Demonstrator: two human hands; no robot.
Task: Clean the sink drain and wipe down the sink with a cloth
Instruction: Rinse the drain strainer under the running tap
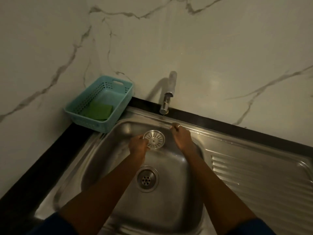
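The steel sink [177, 209] is set into a dark desk [42, 167] against a marbled wall [203, 48]. The drain [147, 178] lies open in the bottom of the basin, its ring and small holes bare between the person's two forearms.

Beyond the drain, toward the wall, the left hand [138, 145] holds the round slotted strainer [154, 139] lifted off the basin floor and tilted toward the camera. The fingers [144, 141] pinch the strainer's near left edge, thumb and fingertips closed on the rim.

The right hand [180, 136] is further from the drain and to its right, at the back wall of the basin, apart from the strainer. Its fingers [176, 127] are bent and close together near the sink's back rim, one wearing a ring. Whether they grip anything cannot be told in the dim light.

The tap [166, 102] stands past the drain at the back rim, just above the right hand's fingertips. Far left of the drain, in the desk's corner, a blue-green basket [81, 114] sits with its near edge touching the sink's rim. A green scouring pad [98, 110] lies flat inside it. Right of the drain is the ribbed draining board [254, 180]. Blue sleeves [50, 224] show at the bottom edge.
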